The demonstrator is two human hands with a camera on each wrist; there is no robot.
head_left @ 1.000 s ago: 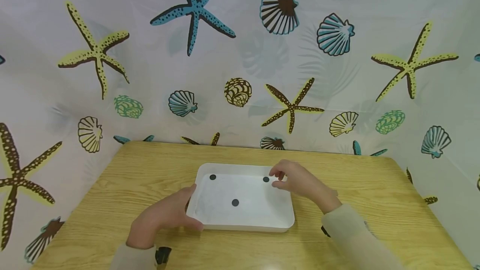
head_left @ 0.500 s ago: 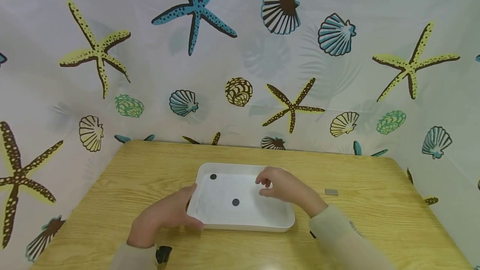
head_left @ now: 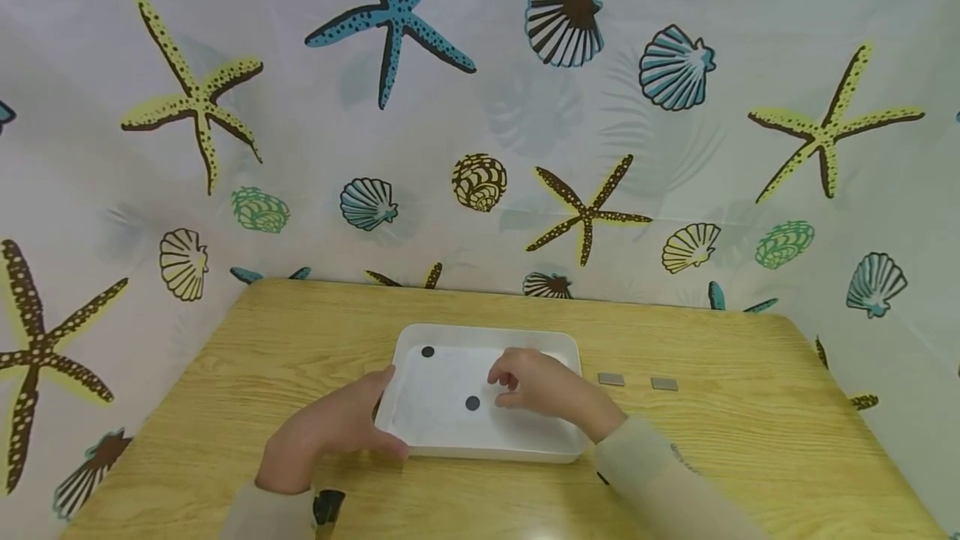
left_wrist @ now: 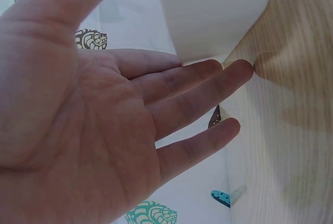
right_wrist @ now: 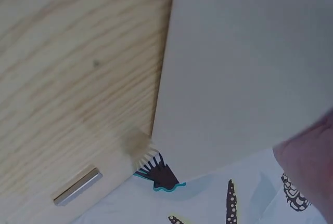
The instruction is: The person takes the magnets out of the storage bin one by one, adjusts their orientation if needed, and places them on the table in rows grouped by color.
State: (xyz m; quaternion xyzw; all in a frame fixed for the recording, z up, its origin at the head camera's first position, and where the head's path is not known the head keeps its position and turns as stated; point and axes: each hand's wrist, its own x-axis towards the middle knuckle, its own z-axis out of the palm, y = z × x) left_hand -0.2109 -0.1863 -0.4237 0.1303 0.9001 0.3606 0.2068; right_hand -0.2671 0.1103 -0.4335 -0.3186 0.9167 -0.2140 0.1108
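Note:
A shallow white tray (head_left: 483, 453) sits on the wooden table. Two black discs lie in it, one at the far left (head_left: 427, 352) and one near the middle (head_left: 472, 403). My left hand (head_left: 337, 419) spans the tray's left end, thumb at the near corner; the left wrist view shows its straight fingers (left_wrist: 192, 99) beside the outer wall. Over the tray's right half hovers my right hand (head_left: 540, 386), fingers loosely bent and thumb apart from them. Nothing shows between its fingertips, which point toward the middle disc. This hand covers the spot of a third disc.
Two small grey rectangular plates, one nearer (head_left: 611, 379) and one farther right (head_left: 664, 384), lie on the table (head_left: 735, 407) right of the tray. A white curtain (head_left: 480, 107) printed with starfish and shells hangs behind the table and along both sides.
My right hand has moved left and slightly nearer over the tray, from the far-right disc toward the middle one. The grey plates have come out from behind the arm. The left hand stays put.

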